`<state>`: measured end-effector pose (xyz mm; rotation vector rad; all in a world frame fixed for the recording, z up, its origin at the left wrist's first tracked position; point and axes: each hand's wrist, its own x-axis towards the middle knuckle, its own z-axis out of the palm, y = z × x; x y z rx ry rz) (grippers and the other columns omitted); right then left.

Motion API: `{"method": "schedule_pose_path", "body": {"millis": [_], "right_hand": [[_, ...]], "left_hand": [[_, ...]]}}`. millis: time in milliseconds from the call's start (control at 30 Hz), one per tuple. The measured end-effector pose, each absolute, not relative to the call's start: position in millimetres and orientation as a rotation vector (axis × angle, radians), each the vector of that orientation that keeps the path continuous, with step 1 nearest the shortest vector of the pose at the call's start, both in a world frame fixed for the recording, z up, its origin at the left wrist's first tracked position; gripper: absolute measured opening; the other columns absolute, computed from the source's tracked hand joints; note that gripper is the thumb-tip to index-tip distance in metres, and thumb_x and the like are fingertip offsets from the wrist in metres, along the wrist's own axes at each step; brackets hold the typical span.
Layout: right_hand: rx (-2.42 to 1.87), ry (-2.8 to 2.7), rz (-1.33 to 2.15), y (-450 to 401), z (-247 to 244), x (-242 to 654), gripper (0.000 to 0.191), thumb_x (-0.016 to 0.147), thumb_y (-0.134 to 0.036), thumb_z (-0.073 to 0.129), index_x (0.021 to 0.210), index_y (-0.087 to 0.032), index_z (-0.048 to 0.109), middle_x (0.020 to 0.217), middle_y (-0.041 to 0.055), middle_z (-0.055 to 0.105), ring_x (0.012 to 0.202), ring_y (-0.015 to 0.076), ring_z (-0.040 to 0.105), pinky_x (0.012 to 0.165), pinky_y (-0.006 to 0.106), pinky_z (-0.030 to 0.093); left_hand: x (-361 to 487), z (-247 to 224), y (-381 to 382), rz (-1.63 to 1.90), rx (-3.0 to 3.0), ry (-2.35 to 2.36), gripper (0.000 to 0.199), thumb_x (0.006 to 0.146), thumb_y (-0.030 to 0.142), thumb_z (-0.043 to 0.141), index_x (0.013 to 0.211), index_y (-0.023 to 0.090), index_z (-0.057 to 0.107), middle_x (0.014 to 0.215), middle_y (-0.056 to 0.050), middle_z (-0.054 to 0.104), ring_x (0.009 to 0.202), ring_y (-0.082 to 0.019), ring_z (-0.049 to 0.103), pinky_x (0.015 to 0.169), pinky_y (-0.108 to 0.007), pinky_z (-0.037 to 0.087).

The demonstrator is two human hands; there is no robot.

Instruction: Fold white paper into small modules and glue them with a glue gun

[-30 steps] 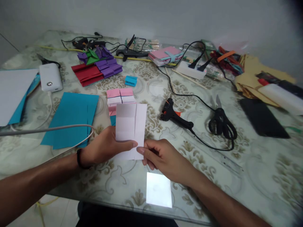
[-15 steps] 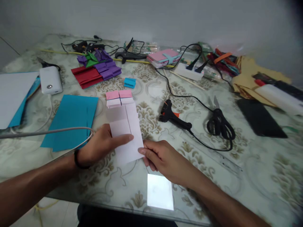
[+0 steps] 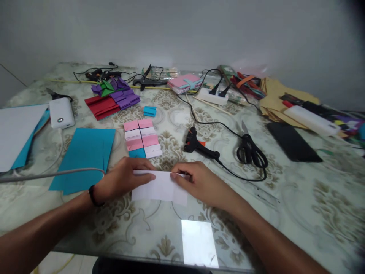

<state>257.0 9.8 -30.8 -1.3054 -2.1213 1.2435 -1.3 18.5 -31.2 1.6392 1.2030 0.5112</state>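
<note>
A white sheet of paper [image 3: 159, 190] lies lengthwise across in front of me, its far edge pinched between both hands. My left hand [image 3: 128, 175] grips the left part of that edge, thumb on top and fingers behind. On the right part, my right hand [image 3: 191, 179] holds it the same way, thumb near the middle. Just beyond the hands sit folded pink, white and blue paper pieces [image 3: 142, 139] set in two columns. To the left is a stack of blue paper sheets [image 3: 82, 156], partly crossed by a grey cable [image 3: 57, 174].
Right of the paper lie a black glue gun [image 3: 201, 144], black-handled scissors [image 3: 251, 150] and a phone [image 3: 293, 141]. Farther back are red folded paper [image 3: 101, 106], purple folded paper [image 3: 125, 98] and a power strip [image 3: 212, 96]. A white power bank [image 3: 62, 113] stands at left.
The white sheet was turned from upright to crosswise and drawn nearer, uncovering the folded pieces. Both hands now grip its far edge. The view has tilted up slightly.
</note>
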Motion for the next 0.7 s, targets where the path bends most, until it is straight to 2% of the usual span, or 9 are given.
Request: {"method": "schedule_pose_path", "body": {"millis": [67,133,267,467,600,700], "right_hand": [[-1.263,-2.121,1.256,8,-32,254,0.02,0.1,-0.024,0.059,0.086,-0.019,0.072,0.074,-0.0017,0.067,0.063,0.0129,0.052,0.059,0.025,0.037],[-1.232,-2.071,1.271,5,-32,249,0.015,0.097,-0.021,0.062,0.088,-0.02,0.073,0.077,-0.0011,0.07,0.066,0.0134,0.056,0.062,0.025,0.041],[-1.16,-1.989,1.278,-2,-36,241,0.011,0.093,-0.018,0.065,0.084,-0.021,0.07,0.077,-0.0009,0.07,0.068,0.0139,0.06,0.065,0.024,0.045],[-1.025,-1.992,1.253,-9,-36,235,0.017,0.077,-0.004,0.062,0.075,-0.02,0.065,0.073,-0.0039,0.064,0.069,0.0117,0.057,0.066,0.023,0.042],[-1.036,-1.979,1.323,-4,-31,241,0.015,0.077,-0.006,0.062,0.072,-0.02,0.064,0.07,-0.0048,0.06,0.065,0.0109,0.054,0.062,0.022,0.04],[-1.105,-1.938,1.373,4,-27,250,0.012,0.08,-0.011,0.063,0.073,-0.02,0.064,0.069,-0.0039,0.061,0.064,0.012,0.053,0.059,0.023,0.04]], "left_hand": [[0,-32,17,0.471,1.712,1.188,0.017,0.091,0.035,0.074,0.089,0.021,0.084,0.093,-0.003,0.086,0.088,-0.022,0.077,0.075,-0.025,0.057],[2,-33,14,0.452,1.723,1.155,0.019,0.093,0.035,0.073,0.089,0.021,0.085,0.092,-0.003,0.087,0.088,-0.023,0.079,0.078,-0.026,0.059],[6,-32,7,0.439,1.736,1.083,0.018,0.093,0.033,0.072,0.088,0.021,0.085,0.088,-0.002,0.087,0.082,-0.023,0.079,0.074,-0.026,0.059],[11,-26,-2,0.403,1.727,1.021,0.022,0.094,0.027,0.065,0.086,0.017,0.083,0.08,-0.003,0.083,0.071,-0.018,0.073,0.063,-0.022,0.051],[5,-19,4,0.397,1.676,0.968,0.022,0.094,0.029,0.066,0.084,0.015,0.081,0.079,-0.004,0.081,0.071,-0.016,0.069,0.065,-0.022,0.051],[-4,-15,17,0.438,1.6,0.996,0.023,0.091,0.033,0.072,0.079,0.016,0.081,0.074,-0.003,0.078,0.068,-0.015,0.065,0.059,-0.021,0.047]]}}
